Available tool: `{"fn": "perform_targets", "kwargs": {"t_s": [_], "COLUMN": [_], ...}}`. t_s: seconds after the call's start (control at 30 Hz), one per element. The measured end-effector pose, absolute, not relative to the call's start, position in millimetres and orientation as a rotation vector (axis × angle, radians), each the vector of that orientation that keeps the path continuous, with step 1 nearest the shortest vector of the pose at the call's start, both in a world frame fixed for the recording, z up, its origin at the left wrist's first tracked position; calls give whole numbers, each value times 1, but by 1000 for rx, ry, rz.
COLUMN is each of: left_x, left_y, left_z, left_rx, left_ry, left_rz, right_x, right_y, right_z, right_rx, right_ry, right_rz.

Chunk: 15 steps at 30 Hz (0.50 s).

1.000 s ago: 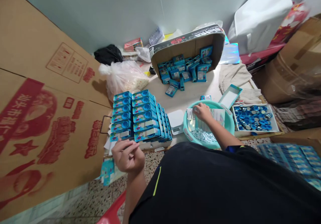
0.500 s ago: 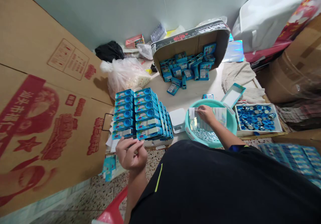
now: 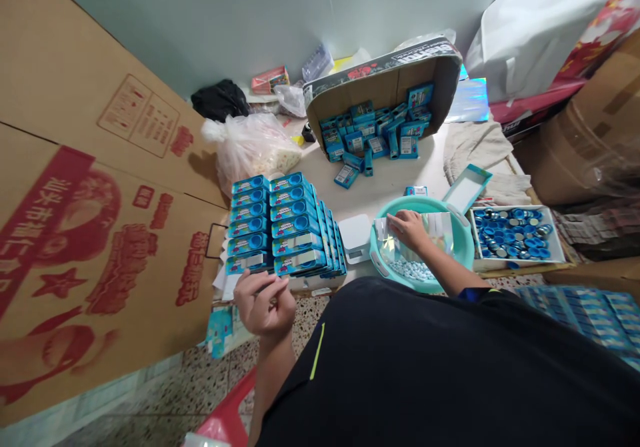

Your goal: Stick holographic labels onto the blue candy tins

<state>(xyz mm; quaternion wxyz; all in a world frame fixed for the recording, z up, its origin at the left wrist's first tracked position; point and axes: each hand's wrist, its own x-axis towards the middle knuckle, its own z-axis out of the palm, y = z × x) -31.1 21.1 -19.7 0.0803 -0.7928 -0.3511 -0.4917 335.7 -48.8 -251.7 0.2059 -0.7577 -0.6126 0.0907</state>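
My left hand (image 3: 265, 303) is raised at the table's front edge, its fingers curled toward the thumb; I see nothing in them. Just beyond it stand rows of stacked blue packs (image 3: 295, 243) with round blue windows. My right hand (image 3: 411, 229) is over a turquoise basin (image 3: 467, 253), its bent fingers at the upper left edge of a shiny clear plastic sheet (image 3: 440, 230). The fingertips are partly hidden, but they seem to grip that edge. Small pale-blue candies (image 3: 413, 270) lie in the basin below the sheet.
A white scale (image 3: 354, 230) stands between packs and basin. Right of the basin, a white box (image 3: 560, 253) holds blue caps. An open carton (image 3: 445, 93) with small blue boxes lies behind. A large cardboard box (image 3: 130, 233) borders the left side, beside a plastic bag (image 3: 250, 143).
The right fingers have shifted slightly at the sheet's edge. My left hand keeps nearly the same curled pose. The whole view has moved a little.
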Motion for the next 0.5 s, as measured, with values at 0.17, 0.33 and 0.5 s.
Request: {"fn": "perform_targets", "kwargs": {"t_s": [0.17, 0.33, 0.5], "left_x": [-31, -34, -16], "left_y": [20, 18, 1], "left_z": [-21, -22, -18], "left_rx": [-2356, -2364, -2614], "left_ry": [-1183, -1161, -890], "left_rz": [-1401, -1389, -1296], "right_x": [332, 329, 334], "right_y": [-56, -59, -55], "right_z": [-256, -257, -247], "right_rx": [-2101, -2088, -2147], "right_ry": [-1719, -1730, -1652], "right_rz": [258, 276, 324]}}
